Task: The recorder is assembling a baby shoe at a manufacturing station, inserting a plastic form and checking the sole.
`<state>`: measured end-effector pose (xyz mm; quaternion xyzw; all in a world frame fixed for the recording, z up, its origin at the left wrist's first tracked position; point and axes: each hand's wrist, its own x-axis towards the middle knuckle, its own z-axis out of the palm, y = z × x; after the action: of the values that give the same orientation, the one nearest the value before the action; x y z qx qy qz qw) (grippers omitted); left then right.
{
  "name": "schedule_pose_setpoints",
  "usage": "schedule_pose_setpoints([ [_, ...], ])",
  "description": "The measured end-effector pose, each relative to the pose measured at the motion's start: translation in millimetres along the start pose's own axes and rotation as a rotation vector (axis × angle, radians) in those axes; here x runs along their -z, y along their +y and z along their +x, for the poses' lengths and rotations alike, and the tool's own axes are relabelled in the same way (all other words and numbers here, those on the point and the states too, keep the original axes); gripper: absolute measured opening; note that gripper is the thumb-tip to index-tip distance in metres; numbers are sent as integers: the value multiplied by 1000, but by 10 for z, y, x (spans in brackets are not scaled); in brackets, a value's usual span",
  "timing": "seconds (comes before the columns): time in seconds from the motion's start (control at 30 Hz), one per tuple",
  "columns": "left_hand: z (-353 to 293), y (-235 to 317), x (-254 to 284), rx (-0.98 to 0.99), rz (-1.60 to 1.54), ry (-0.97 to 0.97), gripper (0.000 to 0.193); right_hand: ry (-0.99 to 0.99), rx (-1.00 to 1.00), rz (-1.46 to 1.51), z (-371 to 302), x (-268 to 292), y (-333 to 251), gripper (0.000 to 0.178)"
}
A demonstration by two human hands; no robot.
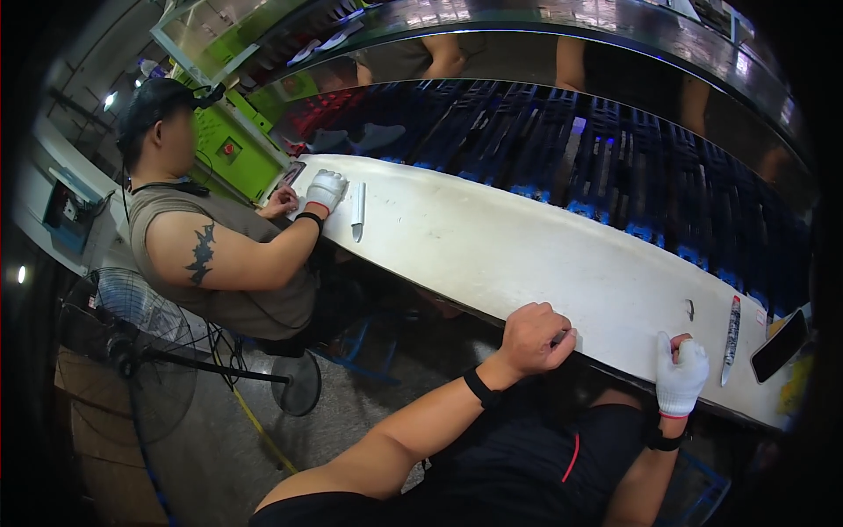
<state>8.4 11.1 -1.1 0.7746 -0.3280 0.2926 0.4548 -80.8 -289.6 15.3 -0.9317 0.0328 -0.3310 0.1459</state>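
My left hand (534, 341) is bare and curled into a fist at the near edge of the white worktable (492, 250). Something small and dark shows by its thumb, too little to name. To the right, my right hand (681, 378) wears a white knit glove with a red cuff and rests at the same edge. Its fingers are bent in, with bare fingertips showing; what they hold, if anything, is hidden. Just beyond it lies a small dark curved piece (690, 309). A slim, pointed tool with a speckled handle and red end (731, 341) lies to its right.
A dark phone (780, 345) lies at the table's right end. At left, a co-worker (224, 237) stands at the table with one gloved hand, near a white-handled tool (357, 209). Dark slats (527, 145) run behind the table. A floor fan (127, 351) stands at lower left.
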Motion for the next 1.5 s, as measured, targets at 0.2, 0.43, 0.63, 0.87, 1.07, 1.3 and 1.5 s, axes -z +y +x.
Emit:
schedule_pose_setpoints([
  [0.2, 247, -145, 253, 105, -27, -454, 17, -27, -36, 35, -22, -3, 10, 37],
  [0.43, 1699, -1454, 1059, 235, 512, -791, 30, -88, -43, 3, 0, -62, 77, 37],
  [0.63, 2693, -3471, 1823, 402, 1007, -735, 46, -86, -45, -18, 139, -110, -63, 31],
  [0.87, 2777, -4796, 1952, 11, 1148, -423, 101, -263, -102, -124, 179, -38, -173, 25],
  [1.07, 2914, -5213, 1825, -94, 972, -530, 62, -291, -21, -142, 212, -25, -138, 29],
  [1.3, 2745, -4663, 1396, -290, 692, -905, 58, -293, -18, -62, 622, 36, -15, 33],
  [1.5, 2595, -4844, 1553, -215, 854, -1063, 54, -355, -9, -118, 541, 154, -52, 31],
])
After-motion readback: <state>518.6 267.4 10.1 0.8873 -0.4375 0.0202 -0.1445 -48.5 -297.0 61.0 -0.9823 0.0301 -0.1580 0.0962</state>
